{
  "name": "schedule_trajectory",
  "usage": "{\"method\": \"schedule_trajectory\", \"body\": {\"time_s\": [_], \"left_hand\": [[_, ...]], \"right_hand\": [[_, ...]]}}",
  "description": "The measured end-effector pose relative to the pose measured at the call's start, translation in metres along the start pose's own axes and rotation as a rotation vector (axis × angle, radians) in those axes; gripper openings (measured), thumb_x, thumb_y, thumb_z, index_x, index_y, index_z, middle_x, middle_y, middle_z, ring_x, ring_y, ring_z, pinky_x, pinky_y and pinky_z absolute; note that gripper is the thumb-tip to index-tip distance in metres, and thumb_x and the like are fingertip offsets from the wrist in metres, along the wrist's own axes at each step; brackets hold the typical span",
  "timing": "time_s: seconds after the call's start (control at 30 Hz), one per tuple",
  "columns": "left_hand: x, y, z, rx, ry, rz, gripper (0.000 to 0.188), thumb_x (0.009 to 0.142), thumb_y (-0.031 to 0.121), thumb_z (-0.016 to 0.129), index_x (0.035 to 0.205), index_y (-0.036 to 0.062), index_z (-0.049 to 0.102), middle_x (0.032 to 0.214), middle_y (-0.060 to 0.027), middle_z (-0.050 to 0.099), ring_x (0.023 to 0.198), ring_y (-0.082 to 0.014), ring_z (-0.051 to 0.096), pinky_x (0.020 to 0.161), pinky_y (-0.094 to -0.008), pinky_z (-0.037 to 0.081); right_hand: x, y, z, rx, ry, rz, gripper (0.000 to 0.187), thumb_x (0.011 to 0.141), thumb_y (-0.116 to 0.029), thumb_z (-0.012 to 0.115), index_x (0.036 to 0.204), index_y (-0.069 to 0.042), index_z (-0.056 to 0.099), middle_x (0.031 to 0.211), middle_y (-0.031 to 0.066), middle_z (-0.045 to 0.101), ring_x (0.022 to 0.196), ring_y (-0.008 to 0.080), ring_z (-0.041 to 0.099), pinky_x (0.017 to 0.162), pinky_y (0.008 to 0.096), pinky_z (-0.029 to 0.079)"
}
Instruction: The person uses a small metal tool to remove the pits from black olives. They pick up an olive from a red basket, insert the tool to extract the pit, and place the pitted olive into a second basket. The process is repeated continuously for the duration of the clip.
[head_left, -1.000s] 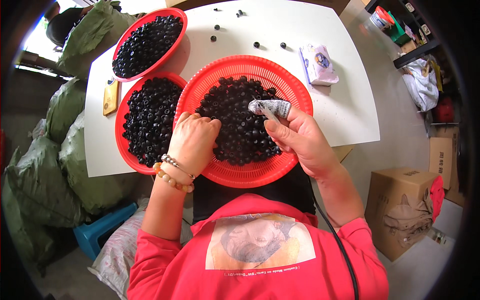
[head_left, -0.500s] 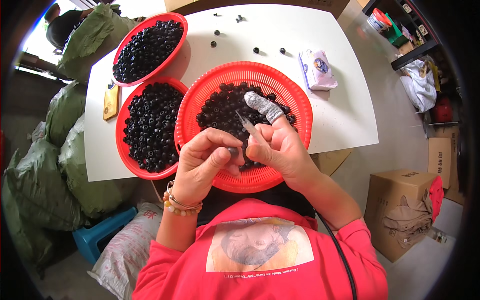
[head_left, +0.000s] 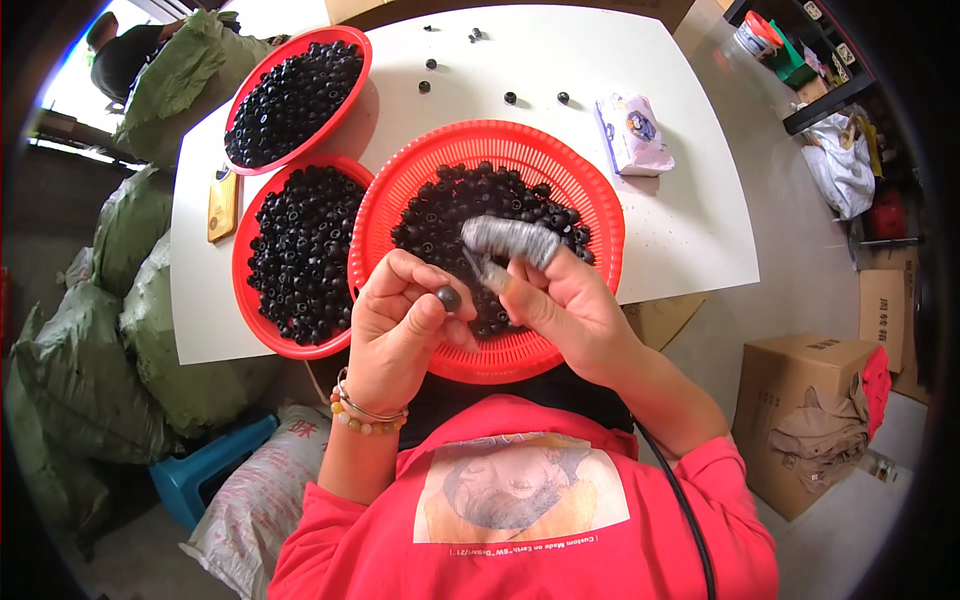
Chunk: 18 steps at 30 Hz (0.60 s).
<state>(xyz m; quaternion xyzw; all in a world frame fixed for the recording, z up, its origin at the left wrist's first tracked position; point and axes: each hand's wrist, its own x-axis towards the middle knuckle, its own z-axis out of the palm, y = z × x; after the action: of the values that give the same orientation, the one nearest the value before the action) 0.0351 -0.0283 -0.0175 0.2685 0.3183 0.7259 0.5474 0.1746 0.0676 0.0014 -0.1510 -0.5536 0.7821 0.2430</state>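
My left hand [head_left: 395, 305] pinches one round black bead [head_left: 448, 298] between thumb and fingers, over the near part of a red slotted basket [head_left: 400, 162]. Many more black beads [head_left: 440, 205] lie in that basket. My right hand [head_left: 565, 300] is closed round a thin pointed tool [head_left: 492, 275] with a pale, see-through body; its exact kind is unclear. A grey knitted sleeve [head_left: 510, 238] covers the right index finger, which curls over the tool and is smeared by motion. The tool's tip is a short way from the held bead, not touching it.
Two red basins [head_left: 240, 270] [head_left: 368, 75] full of black beads stand at the left of the white table [head_left: 690, 235]. A tissue pack [head_left: 640, 140] and several loose beads lie beyond the basket. Sacks [head_left: 70, 370] and a blue stool [head_left: 190, 480] are at left, a cardboard box [head_left: 765, 410] at right.
My right index finger has curled down over the tool from a more raised position. The bead in my left hand now shows more plainly between the fingertips.
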Motion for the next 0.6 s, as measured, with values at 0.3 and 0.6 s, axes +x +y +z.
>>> {"method": "schedule_trajectory", "body": {"time_s": [0.3,0.6], "left_hand": [[-0.0006,0.0007,0.002,0.014,0.107,0.025,0.013,0.083,0.009,0.051,0.09,0.0021,0.043,0.082,-0.009,0.054,0.062,-0.0111,0.055,0.057,-0.0271,0.052],[0.0001,-0.0016,0.0004,0.061,0.113,0.047,0.015,0.082,0.011,0.053,0.089,0.0016,0.045,0.077,-0.0057,0.054,0.06,-0.0092,0.056,0.055,-0.0274,0.052]], "right_hand": [[-0.0089,0.0018,0.0018,-0.215,-0.064,-0.072,0.027,0.083,-0.01,0.051,0.108,0.001,0.047,0.092,0.0076,0.057,0.084,0.0099,0.053,0.075,0.0246,0.042],[-0.007,0.0081,0.0019,-0.23,-0.063,-0.106,0.029,0.081,-0.011,0.054,0.108,0.001,0.048,0.093,0.0097,0.058,0.085,0.0139,0.056,0.074,0.0256,0.043]]}}
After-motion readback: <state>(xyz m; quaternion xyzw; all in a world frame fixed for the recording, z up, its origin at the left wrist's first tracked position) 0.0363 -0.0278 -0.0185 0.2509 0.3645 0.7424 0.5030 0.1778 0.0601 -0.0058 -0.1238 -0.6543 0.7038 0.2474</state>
